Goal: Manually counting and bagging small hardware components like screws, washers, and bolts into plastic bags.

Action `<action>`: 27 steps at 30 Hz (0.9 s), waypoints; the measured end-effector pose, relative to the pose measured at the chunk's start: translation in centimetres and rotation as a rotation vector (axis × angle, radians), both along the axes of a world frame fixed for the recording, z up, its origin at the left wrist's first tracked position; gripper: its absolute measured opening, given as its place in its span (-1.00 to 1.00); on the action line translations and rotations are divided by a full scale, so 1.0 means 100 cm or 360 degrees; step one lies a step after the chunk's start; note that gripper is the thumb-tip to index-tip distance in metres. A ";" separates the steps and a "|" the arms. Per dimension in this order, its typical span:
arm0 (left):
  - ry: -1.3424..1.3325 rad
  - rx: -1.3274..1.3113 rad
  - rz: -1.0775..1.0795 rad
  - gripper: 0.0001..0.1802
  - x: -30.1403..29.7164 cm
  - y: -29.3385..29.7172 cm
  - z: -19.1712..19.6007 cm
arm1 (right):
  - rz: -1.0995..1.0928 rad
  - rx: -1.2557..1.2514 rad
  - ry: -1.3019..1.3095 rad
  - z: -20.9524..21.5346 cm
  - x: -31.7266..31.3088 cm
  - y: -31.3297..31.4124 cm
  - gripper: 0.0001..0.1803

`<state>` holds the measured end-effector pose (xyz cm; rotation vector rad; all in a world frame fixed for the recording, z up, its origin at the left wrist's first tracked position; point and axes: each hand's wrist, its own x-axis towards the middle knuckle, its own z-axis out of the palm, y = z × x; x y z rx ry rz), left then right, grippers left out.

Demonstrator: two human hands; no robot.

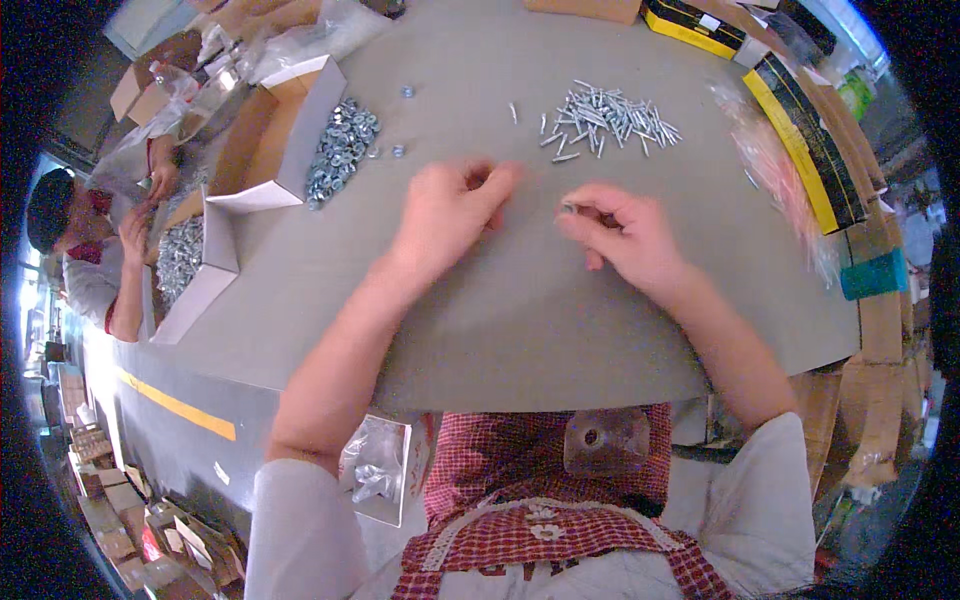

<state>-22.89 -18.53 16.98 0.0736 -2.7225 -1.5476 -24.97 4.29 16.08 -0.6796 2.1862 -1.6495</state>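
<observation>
At one o'clock on the table (520, 340), metal pins (615, 118) are heaped, and at eleven, ring-like parts (342, 150) — presumably spread loose for easy picking — while a small piece (570, 208) seems pinched by the right hand (632, 238), and the left hand's (450, 215) grip cannot be told.

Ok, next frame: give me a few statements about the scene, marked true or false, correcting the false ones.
1. Loose metal pins lie on the table beyond the right hand. True.
2. The heap of washer-like parts lies to the right of the pins. False: it lies to their left, beside an open box.
3. The left hand is buried in that heap. False: it is apart from the heap, nearer the middle of the table.
4. The person wears a checked red apron. True.
5. A co-worker is at the right edge. False: the co-worker is at the left.
</observation>
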 end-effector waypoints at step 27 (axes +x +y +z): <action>-0.0012 -0.1894 0.0301 -0.42 -0.102 -0.115 -0.025 | 0.0075 -0.0362 0.0257 -0.032 -0.016 -0.004 -0.76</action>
